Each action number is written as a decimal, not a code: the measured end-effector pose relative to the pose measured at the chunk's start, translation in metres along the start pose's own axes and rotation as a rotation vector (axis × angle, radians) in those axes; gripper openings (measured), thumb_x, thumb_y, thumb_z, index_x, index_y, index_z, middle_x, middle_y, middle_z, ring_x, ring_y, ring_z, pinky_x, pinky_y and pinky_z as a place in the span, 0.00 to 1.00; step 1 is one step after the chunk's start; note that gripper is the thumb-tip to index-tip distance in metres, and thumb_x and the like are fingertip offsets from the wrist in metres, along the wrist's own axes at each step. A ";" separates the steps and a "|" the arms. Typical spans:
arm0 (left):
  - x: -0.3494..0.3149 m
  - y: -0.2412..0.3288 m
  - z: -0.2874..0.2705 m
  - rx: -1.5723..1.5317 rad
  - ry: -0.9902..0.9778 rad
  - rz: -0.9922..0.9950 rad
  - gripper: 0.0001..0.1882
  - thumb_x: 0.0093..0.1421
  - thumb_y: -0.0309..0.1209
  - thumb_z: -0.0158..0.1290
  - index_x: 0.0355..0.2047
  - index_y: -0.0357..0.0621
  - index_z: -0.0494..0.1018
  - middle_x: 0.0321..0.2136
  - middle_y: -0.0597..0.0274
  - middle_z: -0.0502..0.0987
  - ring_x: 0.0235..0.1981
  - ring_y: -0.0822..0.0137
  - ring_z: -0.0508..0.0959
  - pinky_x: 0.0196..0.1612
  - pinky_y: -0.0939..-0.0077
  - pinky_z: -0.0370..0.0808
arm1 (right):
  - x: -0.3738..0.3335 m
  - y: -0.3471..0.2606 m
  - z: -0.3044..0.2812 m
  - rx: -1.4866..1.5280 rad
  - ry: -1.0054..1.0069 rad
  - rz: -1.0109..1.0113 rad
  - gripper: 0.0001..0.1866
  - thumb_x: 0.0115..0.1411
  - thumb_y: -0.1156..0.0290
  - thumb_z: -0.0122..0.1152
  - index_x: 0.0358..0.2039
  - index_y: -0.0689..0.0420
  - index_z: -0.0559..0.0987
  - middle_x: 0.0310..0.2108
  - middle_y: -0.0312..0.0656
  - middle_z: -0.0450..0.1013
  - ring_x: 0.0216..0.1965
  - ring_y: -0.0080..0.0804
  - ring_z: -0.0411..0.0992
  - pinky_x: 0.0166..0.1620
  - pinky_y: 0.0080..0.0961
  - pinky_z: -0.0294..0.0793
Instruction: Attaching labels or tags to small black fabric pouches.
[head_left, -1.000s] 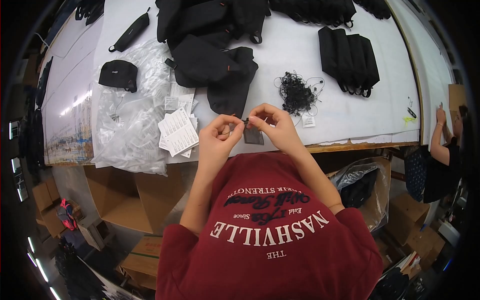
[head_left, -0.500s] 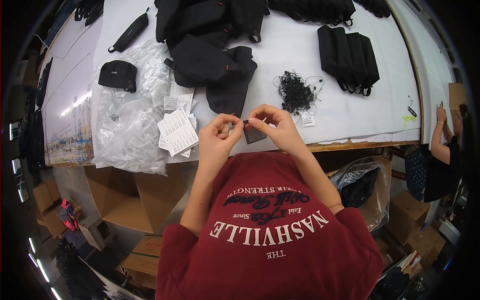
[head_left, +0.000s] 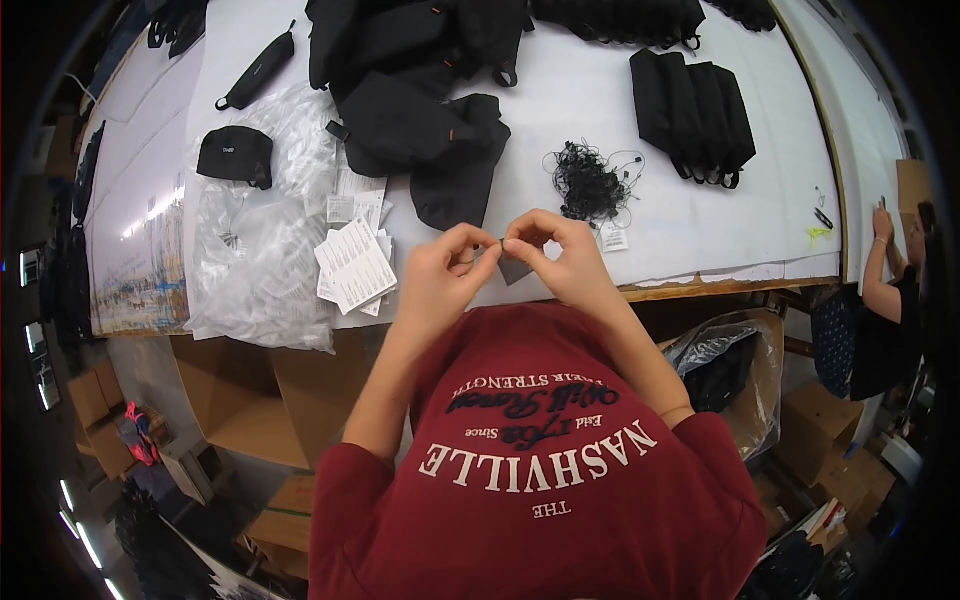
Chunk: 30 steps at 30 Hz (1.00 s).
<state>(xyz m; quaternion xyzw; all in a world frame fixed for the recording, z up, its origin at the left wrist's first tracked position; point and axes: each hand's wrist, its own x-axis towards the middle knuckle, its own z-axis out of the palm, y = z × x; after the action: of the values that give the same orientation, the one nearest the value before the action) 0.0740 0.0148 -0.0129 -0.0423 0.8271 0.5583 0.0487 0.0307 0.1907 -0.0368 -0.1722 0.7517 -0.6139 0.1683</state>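
Observation:
In front of my chest, at the near edge of the table, my left hand [head_left: 445, 275] and my right hand [head_left: 565, 258] meet fingertip to fingertip. Both are closed in a pinch. A dark grey tag [head_left: 513, 270] hangs just under my right thumb, its upper end in those fingers. At the touching fingertips is a tiny black piece, too small to name and mostly covered. Beyond my right hand lies a tangle of thin black strings [head_left: 588, 182]. White printed cards [head_left: 356, 268] are piled left of my left hand.
Black fabric bags [head_left: 420, 130] heap up on the white table [head_left: 560, 110]. More black pouches [head_left: 692, 115] stand at the right, and a small black pouch [head_left: 235, 155] rests on clear plastic bags [head_left: 265, 270]. Cardboard boxes [head_left: 235, 395] sit below the edge. Another person [head_left: 885, 290] is at far right.
My hands have shifted slightly to the right and drawn closer together at the fingertips. Less of the grey tag and of the black piece shows now.

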 end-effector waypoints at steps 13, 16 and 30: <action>0.118 0.013 -0.019 0.869 -0.260 0.791 0.18 0.45 0.19 0.55 0.39 0.45 0.72 0.39 0.65 0.71 0.43 0.61 0.69 0.48 0.69 0.65 | -0.036 -0.013 -0.063 0.576 0.018 -0.024 0.09 0.59 0.68 0.56 0.30 0.59 0.71 0.26 0.39 0.69 0.31 0.25 0.69 0.37 0.20 0.66; 0.113 0.016 -0.022 0.876 -0.120 0.841 0.17 0.43 0.24 0.60 0.36 0.45 0.72 0.35 0.64 0.70 0.42 0.62 0.69 0.46 0.69 0.65 | -0.049 -0.002 -0.081 0.684 -0.079 -0.111 0.06 0.59 0.70 0.56 0.31 0.59 0.72 0.27 0.39 0.71 0.32 0.25 0.71 0.36 0.21 0.68; 0.020 -0.003 -0.019 0.290 -0.684 0.176 0.12 0.54 0.31 0.56 0.36 0.39 0.71 0.30 0.50 0.74 0.35 0.50 0.74 0.38 0.63 0.70 | -0.070 -0.003 -0.112 0.764 -0.219 -0.176 0.12 0.55 0.66 0.60 0.23 0.61 0.71 0.19 0.42 0.69 0.22 0.28 0.68 0.28 0.20 0.65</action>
<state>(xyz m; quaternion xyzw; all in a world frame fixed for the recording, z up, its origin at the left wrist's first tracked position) 0.0541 -0.0041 -0.0114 0.2249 0.8340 0.4196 0.2790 0.0408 0.3198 -0.0094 -0.2253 0.4296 -0.8391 0.2464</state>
